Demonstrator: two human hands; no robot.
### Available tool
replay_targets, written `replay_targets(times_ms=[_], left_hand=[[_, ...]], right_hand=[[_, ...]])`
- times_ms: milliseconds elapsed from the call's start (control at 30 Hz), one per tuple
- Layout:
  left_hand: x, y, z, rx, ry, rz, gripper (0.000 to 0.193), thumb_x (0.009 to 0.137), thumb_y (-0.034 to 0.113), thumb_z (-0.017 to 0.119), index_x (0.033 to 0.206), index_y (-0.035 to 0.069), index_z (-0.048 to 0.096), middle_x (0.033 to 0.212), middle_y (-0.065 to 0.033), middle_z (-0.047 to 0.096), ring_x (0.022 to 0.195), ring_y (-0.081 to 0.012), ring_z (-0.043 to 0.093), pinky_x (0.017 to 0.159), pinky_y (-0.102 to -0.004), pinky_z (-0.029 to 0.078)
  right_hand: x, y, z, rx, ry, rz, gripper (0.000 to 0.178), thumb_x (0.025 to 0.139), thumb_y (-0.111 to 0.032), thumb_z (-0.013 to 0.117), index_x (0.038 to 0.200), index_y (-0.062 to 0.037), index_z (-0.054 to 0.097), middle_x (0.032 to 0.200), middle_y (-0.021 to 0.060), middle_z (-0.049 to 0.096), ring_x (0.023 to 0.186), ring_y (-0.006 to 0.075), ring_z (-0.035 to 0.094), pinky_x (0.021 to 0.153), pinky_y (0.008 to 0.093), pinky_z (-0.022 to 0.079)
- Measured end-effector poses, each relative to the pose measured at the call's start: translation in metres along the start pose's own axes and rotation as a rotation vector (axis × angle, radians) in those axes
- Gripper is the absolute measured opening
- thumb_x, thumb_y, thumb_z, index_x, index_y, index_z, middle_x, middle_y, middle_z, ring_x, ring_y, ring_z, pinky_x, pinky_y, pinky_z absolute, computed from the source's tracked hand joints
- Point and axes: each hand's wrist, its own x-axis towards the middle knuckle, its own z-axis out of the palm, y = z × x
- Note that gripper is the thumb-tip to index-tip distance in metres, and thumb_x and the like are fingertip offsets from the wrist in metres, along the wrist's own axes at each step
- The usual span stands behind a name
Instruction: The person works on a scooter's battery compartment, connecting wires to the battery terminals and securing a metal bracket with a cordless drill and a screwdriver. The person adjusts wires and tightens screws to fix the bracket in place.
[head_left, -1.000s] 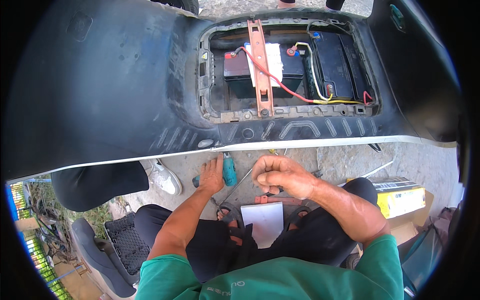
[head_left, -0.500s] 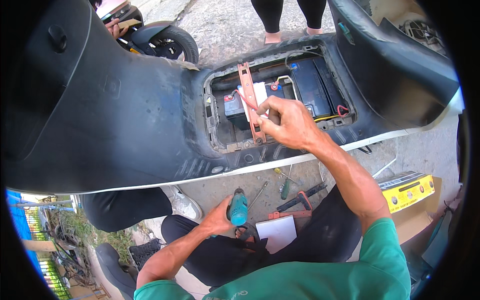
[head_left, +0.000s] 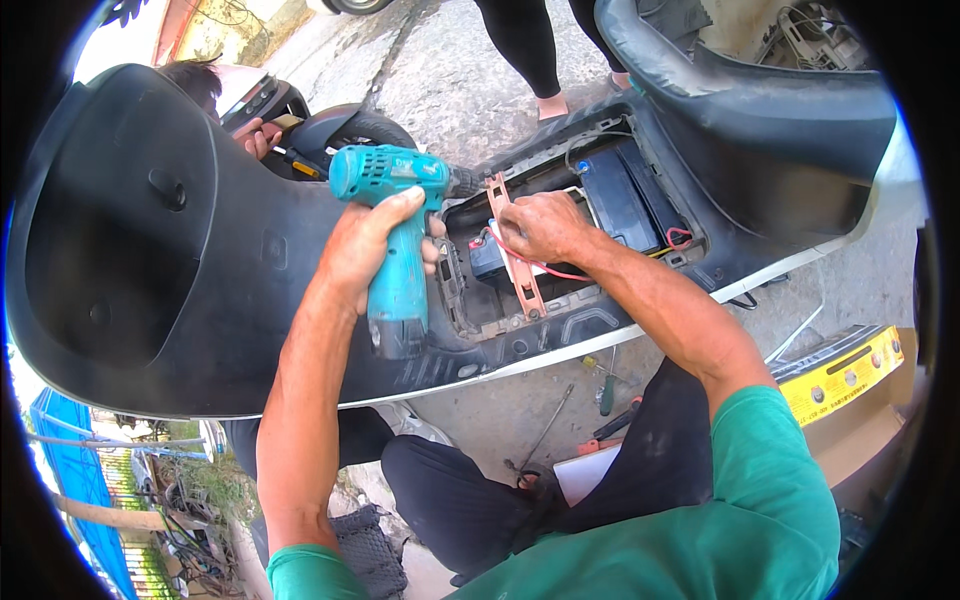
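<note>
My left hand (head_left: 372, 240) grips a teal cordless drill (head_left: 398, 290), held over the black scooter body (head_left: 250, 330). The drill's chuck points right, close to the far end of a reddish metal bracket (head_left: 524, 280) that spans the open battery compartment. My right hand (head_left: 548, 228) is closed at the bracket's middle; its fingertips hide whatever they pinch. A red wire (head_left: 560, 272) curves below that hand from the terminal of a dark battery (head_left: 487, 262) under the bracket. A larger black battery (head_left: 618, 205) sits to the right in the compartment.
Screwdrivers (head_left: 606, 395), a long metal rod (head_left: 548, 425) and a white block (head_left: 585, 475) lie on the ground by my legs. A yellow-sided carton (head_left: 850, 375) stands right. Another person's hand (head_left: 260, 138) shows upper left; someone's legs (head_left: 520, 50) stand beyond the scooter.
My left hand has raised the drill from beside my legs up to the bracket's far end. My right hand has shifted slightly onto the bracket's middle. The view has tilted.
</note>
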Motion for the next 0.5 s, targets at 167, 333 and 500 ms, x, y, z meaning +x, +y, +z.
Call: replay_targets(times_ms=[167,333,500], left_hand=[[0.083,-0.001,-0.01,-0.017,0.078,-0.1,0.042,0.096,0.033,0.069,0.11,-0.005,0.062,0.087,-0.0141,0.071,0.067,-0.0204,0.07,0.059,-0.0364,0.063],[0.107,-0.005,-0.009,-0.004,0.074,-0.171,0.043,0.099,0.033,0.067,0.12,-0.004,0.058,0.087,-0.0146,0.071,0.064,-0.019,0.069,0.056,-0.0333,0.062],[0.115,-0.007,-0.008,0.01,0.056,-0.181,0.04,0.098,0.031,0.066,0.113,-0.005,0.06,0.087,-0.0146,0.07,0.067,-0.021,0.07,0.059,-0.0368,0.062]], right_hand=[[0.0,-0.001,-0.003,-0.013,-0.053,0.021,0.024,0.088,-0.028,0.062,0.088,-0.0059,0.072,0.088,0.0154,0.074,0.08,0.0388,0.072,0.072,0.0526,0.057],[0.001,0.0,-0.002,-0.007,-0.069,0.016,0.025,0.087,-0.027,0.061,0.089,-0.0043,0.072,0.088,0.0164,0.075,0.081,0.0392,0.072,0.073,0.0519,0.057],[0.001,0.004,0.001,-0.021,-0.036,0.005,0.021,0.088,-0.026,0.064,0.091,-0.0066,0.071,0.082,0.0151,0.072,0.077,0.0393,0.071,0.068,0.0531,0.055]])
